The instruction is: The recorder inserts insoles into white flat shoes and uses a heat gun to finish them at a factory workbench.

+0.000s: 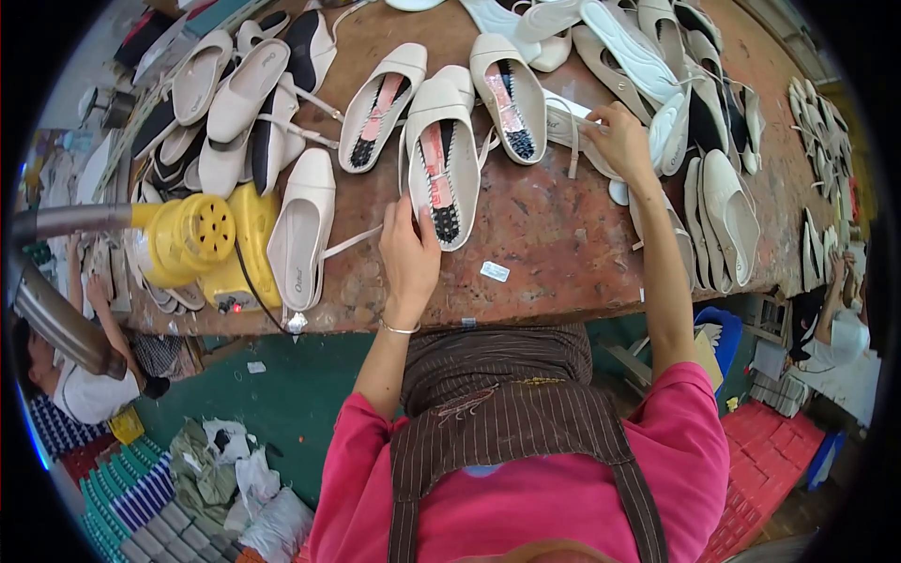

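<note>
I read the left hand (411, 258) as grasping the middle beige shoe (439, 164) by its heel, thumb at the rim and fingers along the side; that shoe lies on the table between similar shoes (385, 103), toe pointing away, its pink and black inside exposed. Off to the right, the right hand (619, 141) is at a pale piece (566, 106), perhaps an insole, with fingers bent at its end; I can't tell whether they pinch it or only touch it. I judge the step in hand to be steadying the shoe while taking up that piece, so the next move calls for a sure, light pinch on the right and a quiet left

Across the worn red-brown table (554, 253) I pick out a yellow machine (192, 239), a small white label (495, 271) and nested shoes (727, 216). Around it I see a co-worker (89, 375), white bags (277, 511) on a green floor (282, 375), a blue bin (723, 328), a red stack (751, 460) and, far right, another person (845, 333)
</note>
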`<act>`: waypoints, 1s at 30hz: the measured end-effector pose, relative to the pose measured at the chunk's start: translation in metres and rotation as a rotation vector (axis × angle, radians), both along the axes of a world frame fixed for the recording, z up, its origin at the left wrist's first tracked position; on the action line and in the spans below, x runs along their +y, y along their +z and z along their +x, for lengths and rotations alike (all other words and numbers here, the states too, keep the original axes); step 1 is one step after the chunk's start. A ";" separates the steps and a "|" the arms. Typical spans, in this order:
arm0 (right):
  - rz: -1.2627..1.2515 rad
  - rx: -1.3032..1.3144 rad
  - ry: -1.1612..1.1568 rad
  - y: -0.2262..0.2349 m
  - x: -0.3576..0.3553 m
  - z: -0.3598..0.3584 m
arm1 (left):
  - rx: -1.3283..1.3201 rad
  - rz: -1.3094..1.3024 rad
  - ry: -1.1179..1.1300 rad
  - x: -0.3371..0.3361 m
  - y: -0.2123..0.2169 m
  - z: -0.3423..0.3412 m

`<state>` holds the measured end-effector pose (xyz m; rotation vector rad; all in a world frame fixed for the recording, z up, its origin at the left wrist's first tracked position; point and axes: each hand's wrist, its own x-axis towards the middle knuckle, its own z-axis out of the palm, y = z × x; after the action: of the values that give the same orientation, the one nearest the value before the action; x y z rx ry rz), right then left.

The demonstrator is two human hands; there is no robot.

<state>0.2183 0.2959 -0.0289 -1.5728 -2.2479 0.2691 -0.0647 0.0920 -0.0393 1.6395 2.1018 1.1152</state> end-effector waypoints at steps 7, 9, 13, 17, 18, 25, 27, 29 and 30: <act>0.036 0.737 -0.177 0.033 -0.003 0.029 | -0.230 -0.045 -0.030 -0.024 0.029 -0.015; 0.143 1.028 -0.272 0.044 -0.004 0.044 | -0.231 -0.050 -0.081 -0.042 0.037 -0.022; 0.338 1.299 -0.180 0.076 -0.031 0.041 | -0.284 -0.116 -0.140 -0.067 0.047 -0.035; 0.589 1.289 -0.136 0.073 -0.062 0.046 | -0.235 -0.299 -0.338 -0.068 0.045 -0.031; 0.671 1.135 -0.130 0.069 -0.076 0.043 | -0.081 -0.278 -0.333 -0.069 0.035 -0.026; 1.114 0.910 0.021 0.086 -0.131 0.023 | 0.212 -0.175 -0.109 -0.056 0.019 -0.014; 0.333 1.283 -0.189 0.100 -0.149 0.017 | 0.189 -0.125 -0.001 -0.053 0.024 -0.010; 0.096 1.296 -0.238 0.089 -0.148 0.014 | 0.260 -0.101 0.033 -0.064 0.019 -0.012; -0.091 1.261 -0.049 0.073 -0.147 0.021 | 0.247 -0.119 0.107 -0.073 0.018 -0.012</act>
<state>0.2389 0.1494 0.0440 -0.9758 -1.1936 1.0107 -0.0766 0.0192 -0.0218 1.7012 2.3836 0.8324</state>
